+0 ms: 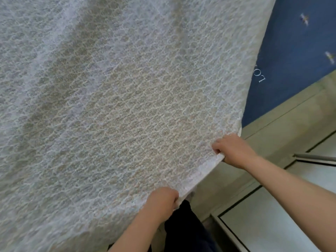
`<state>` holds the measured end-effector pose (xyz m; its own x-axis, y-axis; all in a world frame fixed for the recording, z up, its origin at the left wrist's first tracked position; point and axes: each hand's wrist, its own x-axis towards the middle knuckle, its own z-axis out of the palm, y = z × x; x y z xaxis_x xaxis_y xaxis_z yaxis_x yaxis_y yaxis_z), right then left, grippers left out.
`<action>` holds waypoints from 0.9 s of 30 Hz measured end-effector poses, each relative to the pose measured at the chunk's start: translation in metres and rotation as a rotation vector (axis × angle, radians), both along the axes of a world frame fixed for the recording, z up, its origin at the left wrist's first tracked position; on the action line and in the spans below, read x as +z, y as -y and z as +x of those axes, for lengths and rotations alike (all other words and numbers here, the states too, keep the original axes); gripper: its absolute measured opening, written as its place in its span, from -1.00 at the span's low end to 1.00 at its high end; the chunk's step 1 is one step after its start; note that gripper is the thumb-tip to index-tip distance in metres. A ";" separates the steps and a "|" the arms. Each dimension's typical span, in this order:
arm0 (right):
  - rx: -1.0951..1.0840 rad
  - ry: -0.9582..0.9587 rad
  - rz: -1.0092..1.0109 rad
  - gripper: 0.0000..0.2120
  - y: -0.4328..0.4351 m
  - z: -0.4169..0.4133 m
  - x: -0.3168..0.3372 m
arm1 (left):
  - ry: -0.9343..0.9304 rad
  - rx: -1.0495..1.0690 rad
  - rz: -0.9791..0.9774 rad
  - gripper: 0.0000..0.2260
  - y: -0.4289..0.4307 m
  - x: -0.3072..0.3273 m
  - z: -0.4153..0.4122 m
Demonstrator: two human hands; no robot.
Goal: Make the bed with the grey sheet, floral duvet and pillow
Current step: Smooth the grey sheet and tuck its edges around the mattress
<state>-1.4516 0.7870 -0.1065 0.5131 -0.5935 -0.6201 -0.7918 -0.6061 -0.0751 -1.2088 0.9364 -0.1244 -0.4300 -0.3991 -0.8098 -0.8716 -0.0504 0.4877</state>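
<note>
I am clamping my left hand [161,200] and right hand [233,150] on the duvet [118,106] edge by its corner, holding it raised, likely for spreading flat.

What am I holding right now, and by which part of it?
Both hands grip the pale patterned duvet along its near edge. The right hand is by the corner, and the left hand is further along the same edge.

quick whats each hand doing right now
Left hand: grips the duvet by its edge.
Right hand: grips the same edge.
</note>
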 end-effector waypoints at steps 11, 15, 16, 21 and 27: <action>-0.207 0.054 0.197 -0.36 -0.034 -0.058 -0.030 | 0.387 -0.126 0.009 -0.61 -0.006 -0.025 -0.047; -0.503 0.304 0.076 -0.52 -0.023 -0.085 -0.022 | 0.316 -0.090 -0.007 -0.64 0.009 -0.021 -0.067; -0.566 0.328 0.080 -0.56 -0.017 -0.098 -0.015 | 0.283 -0.061 -0.021 -0.66 0.021 -0.015 -0.083; -0.774 0.366 0.265 -0.66 0.028 -0.134 0.007 | 0.123 0.204 -0.179 -0.72 0.082 0.010 -0.141; -1.100 0.512 0.283 -0.72 0.106 -0.169 0.014 | -0.042 0.478 -0.387 -0.81 0.186 0.030 -0.192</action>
